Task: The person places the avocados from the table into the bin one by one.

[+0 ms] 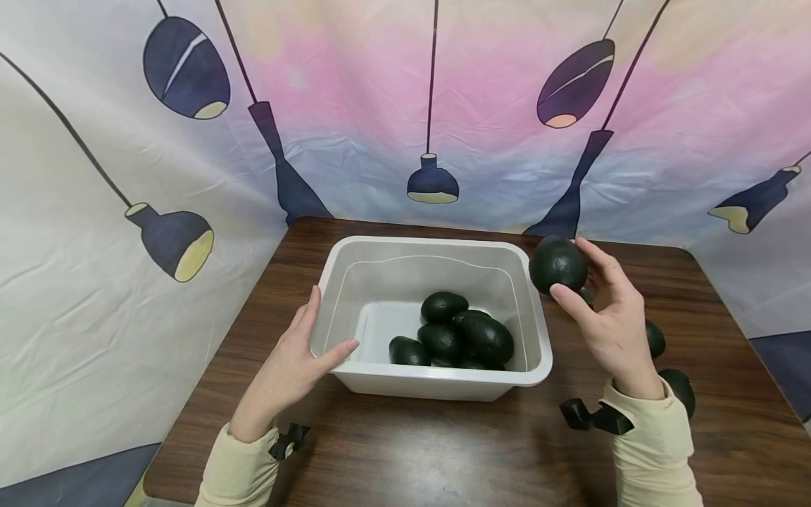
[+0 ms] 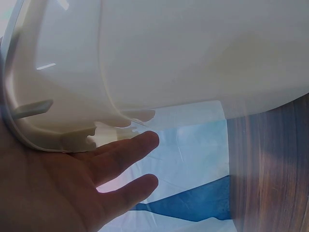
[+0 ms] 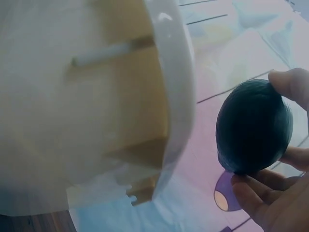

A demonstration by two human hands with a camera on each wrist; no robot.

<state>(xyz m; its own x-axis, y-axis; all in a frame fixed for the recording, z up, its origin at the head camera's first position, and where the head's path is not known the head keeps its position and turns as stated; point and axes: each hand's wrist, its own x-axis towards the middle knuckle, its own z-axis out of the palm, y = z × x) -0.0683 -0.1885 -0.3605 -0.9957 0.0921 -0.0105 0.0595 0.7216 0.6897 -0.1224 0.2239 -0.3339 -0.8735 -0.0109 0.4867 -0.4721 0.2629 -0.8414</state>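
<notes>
A pale grey plastic bin [image 1: 437, 372] stands on the table with several dark green avocados [image 1: 488, 336] piled in its right front part. My left hand [image 1: 288, 370] rests at its front left corner, the thumb over the rim and the fingers along the outside. In the left wrist view, straight fingers [image 2: 128, 157] extend below the rim. My right hand [image 1: 611, 317] holds an avocado [image 1: 557, 266] between thumb and fingertips, raised just beyond the right rim. The right wrist view shows this avocado [image 3: 253, 126] apart from the bin wall [image 3: 178, 87].
To the right of the bin, more avocados lie on the brown wooden table [image 1: 405, 451]: one [image 1: 655, 339] behind my right hand, another [image 1: 679, 391] partly hidden by the sleeve. Behind the table hangs a cloth [image 1: 374, 105] printed with lamps.
</notes>
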